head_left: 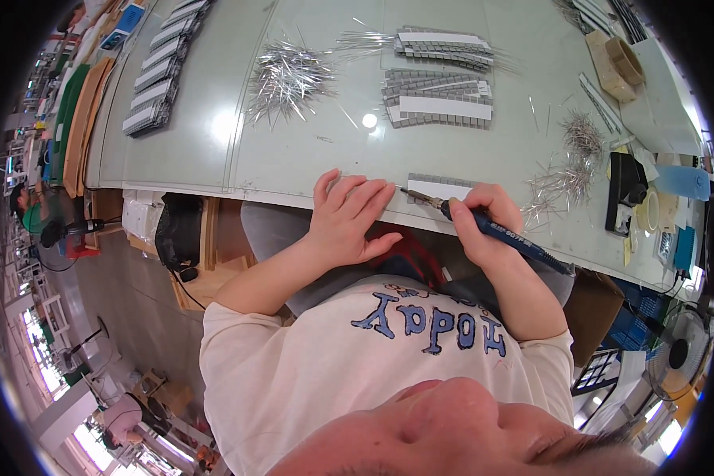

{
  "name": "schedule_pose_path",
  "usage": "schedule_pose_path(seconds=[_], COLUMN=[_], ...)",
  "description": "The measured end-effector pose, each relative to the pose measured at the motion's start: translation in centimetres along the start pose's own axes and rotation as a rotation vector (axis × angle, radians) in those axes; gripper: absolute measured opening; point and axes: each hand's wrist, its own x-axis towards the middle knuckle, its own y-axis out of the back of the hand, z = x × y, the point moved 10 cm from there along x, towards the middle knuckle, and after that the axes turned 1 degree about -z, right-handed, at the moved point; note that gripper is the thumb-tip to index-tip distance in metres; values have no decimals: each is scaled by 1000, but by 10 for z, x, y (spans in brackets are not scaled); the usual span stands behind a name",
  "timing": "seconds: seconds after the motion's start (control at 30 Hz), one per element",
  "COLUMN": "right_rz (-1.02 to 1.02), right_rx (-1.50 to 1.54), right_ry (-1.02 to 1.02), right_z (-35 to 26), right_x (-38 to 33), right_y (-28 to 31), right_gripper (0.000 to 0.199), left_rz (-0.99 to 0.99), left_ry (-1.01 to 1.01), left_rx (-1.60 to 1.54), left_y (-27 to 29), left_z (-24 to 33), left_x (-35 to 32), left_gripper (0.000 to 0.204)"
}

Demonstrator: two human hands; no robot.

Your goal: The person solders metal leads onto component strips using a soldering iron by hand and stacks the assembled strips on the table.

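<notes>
Right grip point(488, 226) around soldering iron point(509, 237), left grip point(347, 214) wide, palm down at near bench edge point(270, 194), open room before far wires point(292, 79)

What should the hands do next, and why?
Perhaps the right hand should gently press the iron to the left end of the strip. It already grips the iron, whose tip is right by that end. The left hand's fingertips are close too, so going slowly seems wise.

Strip point(438, 186) on table point(293, 163), beneath soldering iron point(506, 234), stacked strips point(444, 105) behind.
</notes>
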Motion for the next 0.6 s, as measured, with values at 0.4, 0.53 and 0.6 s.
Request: schedule_pose_path(seconds=[0.4,0.53,0.6], right_rz=[57,21,16], right_rx=[71,65,55], right_ry=[-47,-77,-67], right_z=[6,7,7], right_x=[0,0,1], right_y=[6,1,0], right_gripper=[19,20,20], left_rz=[4,6,9], left_ry=[2,-2,-4], left_rx=[-3,0,1], left_y=[1,0,0], left_z=[0,0,1], left_x=[0,0,0], left_gripper=[60,59,59])
